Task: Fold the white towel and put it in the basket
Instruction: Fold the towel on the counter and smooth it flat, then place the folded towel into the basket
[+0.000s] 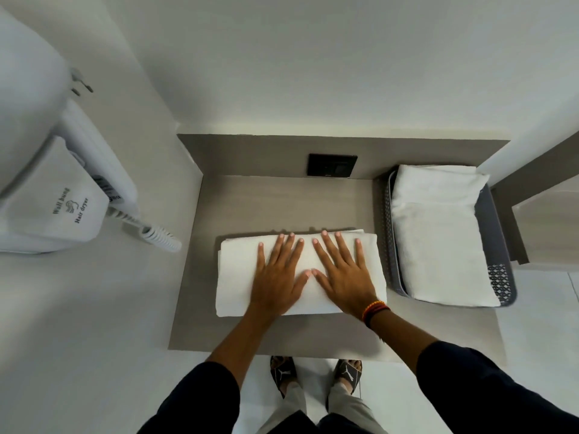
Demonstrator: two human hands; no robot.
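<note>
White towel [241,277] lies folded into a thick rectangle on the grey-brown shelf [282,202], layered edges showing along its far side. Both hands rest on top of it, palms down.

Left hand [279,277]: flat, fingers spread, gripping nothing, pressing on the towel's middle. Towel extends well beyond its outer side.

Right hand [343,274]: also flat and splayed, nothing grasped, thumb tip nearly touching the left thumb. Orange and black bands [374,311] circle its wrist. Dark sleeves cover both forearms nearer the body.

Just outboard of the right hand, apart from the towel by a narrow gap, sits the grey perforated basket [501,283], already holding another folded white towel [438,239] that fills most of it.

Beyond the fingertips, a black wall socket [332,165]. Far outboard of the left hand, a white cloth bag marked "Wall hung Hair dryer" [53,202], coiled cord [156,234] trailing from it.
</note>
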